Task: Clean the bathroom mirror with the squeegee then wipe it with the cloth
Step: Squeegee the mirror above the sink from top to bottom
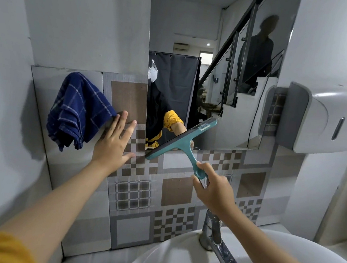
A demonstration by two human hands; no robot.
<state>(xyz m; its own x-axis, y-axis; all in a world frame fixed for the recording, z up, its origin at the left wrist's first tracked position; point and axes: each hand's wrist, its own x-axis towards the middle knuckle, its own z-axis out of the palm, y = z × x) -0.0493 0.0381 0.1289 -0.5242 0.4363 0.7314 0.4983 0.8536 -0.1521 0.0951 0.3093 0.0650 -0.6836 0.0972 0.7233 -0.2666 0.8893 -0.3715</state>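
Observation:
The bathroom mirror [227, 52] hangs on the wall above the patterned tiles. My right hand [214, 187] grips the handle of a teal squeegee [180, 140], whose blade lies slanted across the mirror's lower left corner, partly over its bottom edge. My left hand [115, 143] rests flat on the tiles just left of the mirror, fingers spread, holding nothing. A dark blue checked cloth [78, 110] hangs on the wall to the left, with my left fingertips touching its right edge.
A white basin [157, 260] with a chrome tap [217, 244] sits below my right arm. A white paper towel dispenser [324, 119] juts from the wall at the right, close to the mirror's right edge. A corner wall closes in on the left.

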